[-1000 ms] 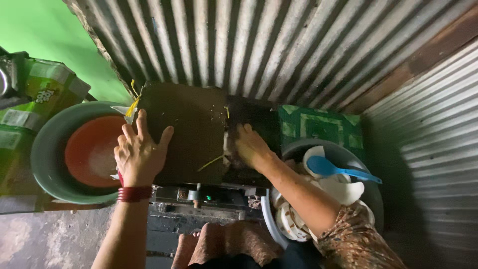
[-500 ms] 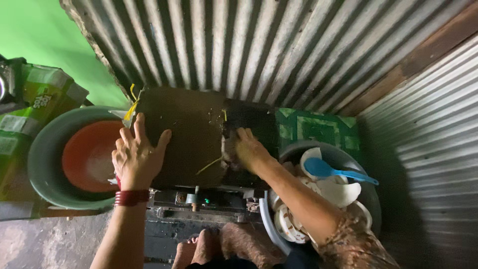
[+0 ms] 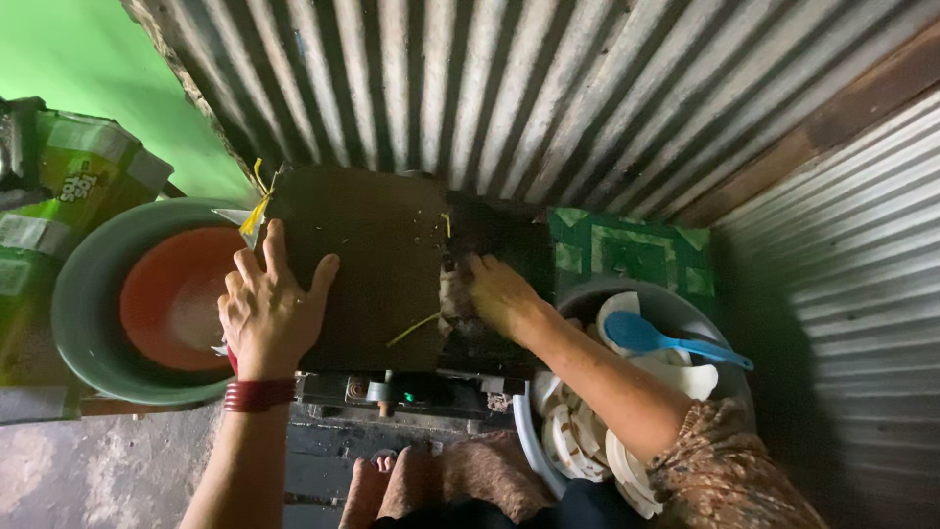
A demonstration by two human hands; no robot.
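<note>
While corrugated metal sheeting (image 3: 509, 88) is filling the background, a dark flat board (image 3: 372, 264) is lying over a small stove (image 3: 392, 390), its long axis running away from the person toward the wall. To the left, a grey-green basin (image 3: 78, 323) is holding an orange bowl (image 3: 171, 299); to the right, a second basin (image 3: 676, 304) is holding white dishes and a blue ladle (image 3: 656, 338). The left hand (image 3: 269, 309) is lying flat on the board's near left part, fingers spread and released, gripping nothing. The right hand (image 3: 499, 294) is resting at the board's right edge, fingers curled around a pale, wet-looking wad, perhaps a cloth or scrubber (image 3: 455, 299), pressed against the dark surface beside the board. That wad is sitting just left of the right palm, so the right hand is the nearer one; the left hand is well apart from it, across the board. A thin yellowish strand (image 3: 411, 330) is lying between the two hands.
</note>
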